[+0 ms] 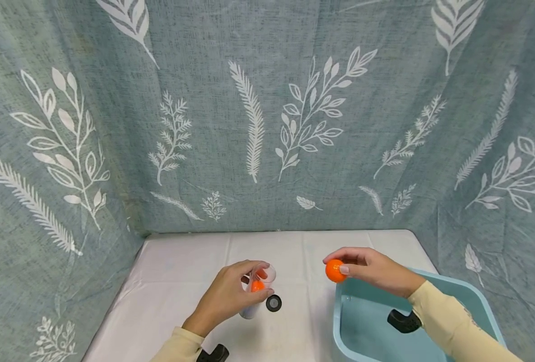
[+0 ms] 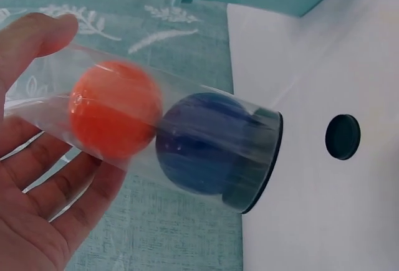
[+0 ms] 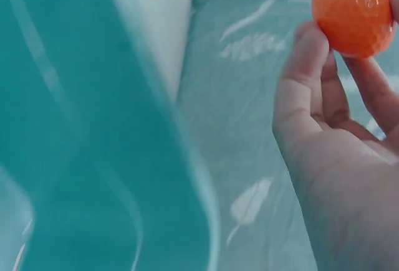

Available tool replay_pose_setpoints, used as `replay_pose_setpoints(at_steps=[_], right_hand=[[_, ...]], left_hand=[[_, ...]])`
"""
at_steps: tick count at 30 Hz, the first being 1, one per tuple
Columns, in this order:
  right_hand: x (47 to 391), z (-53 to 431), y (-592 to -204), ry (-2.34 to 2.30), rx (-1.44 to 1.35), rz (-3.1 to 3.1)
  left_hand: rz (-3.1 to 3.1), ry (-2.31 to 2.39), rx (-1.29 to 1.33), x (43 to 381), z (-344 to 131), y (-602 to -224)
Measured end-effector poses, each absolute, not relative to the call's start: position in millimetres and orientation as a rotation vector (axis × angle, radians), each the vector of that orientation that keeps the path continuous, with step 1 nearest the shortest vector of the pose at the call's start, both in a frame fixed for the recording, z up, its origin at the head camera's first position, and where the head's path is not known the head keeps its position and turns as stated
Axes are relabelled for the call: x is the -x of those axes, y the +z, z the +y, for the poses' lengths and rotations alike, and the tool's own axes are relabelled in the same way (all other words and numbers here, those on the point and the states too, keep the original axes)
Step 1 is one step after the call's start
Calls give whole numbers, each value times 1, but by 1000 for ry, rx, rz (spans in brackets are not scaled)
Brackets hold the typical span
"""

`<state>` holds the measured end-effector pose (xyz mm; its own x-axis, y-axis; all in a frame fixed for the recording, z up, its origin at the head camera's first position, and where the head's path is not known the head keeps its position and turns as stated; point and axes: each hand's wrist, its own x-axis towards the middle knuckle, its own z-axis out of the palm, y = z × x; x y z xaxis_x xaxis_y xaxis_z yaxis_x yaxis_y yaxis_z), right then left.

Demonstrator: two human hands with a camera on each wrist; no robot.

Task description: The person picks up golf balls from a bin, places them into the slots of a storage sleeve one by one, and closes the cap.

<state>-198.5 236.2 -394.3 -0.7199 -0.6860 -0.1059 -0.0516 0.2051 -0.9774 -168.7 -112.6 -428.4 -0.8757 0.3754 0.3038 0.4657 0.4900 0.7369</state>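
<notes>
My left hand (image 1: 226,289) grips a clear plastic tube (image 1: 269,274) near its upper, uncapped end. Inside it, in the left wrist view, an orange ball (image 2: 115,109) sits above a dark blue ball (image 2: 202,143), which is nearest the dark-rimmed bottom. I cannot tell whether that bottom touches the table. To the right of the tube a small round black cap (image 1: 274,303) lies on the cloth. My right hand (image 1: 376,269) pinches a dimpled orange golf ball (image 3: 353,14) between thumb and fingertips, above the bin's far left corner and apart from the tube.
A light-blue plastic bin (image 1: 362,332) stands at the right, under my right forearm. White cloth (image 1: 181,256) covers the table. Grey-green curtains (image 1: 222,151) with white leaf prints enclose the back and both sides.
</notes>
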Motion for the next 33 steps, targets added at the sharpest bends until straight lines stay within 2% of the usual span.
replay_pose_setpoints(at_steps=[15,33], right_hand=[[200,138,-390,-1862,802,2001],[170,90,-373,-1687,1174,2343]], left_hand=[[-2603,-1432,712,162,-105,-426],[-2503,-1364,679,168,-111,-421]])
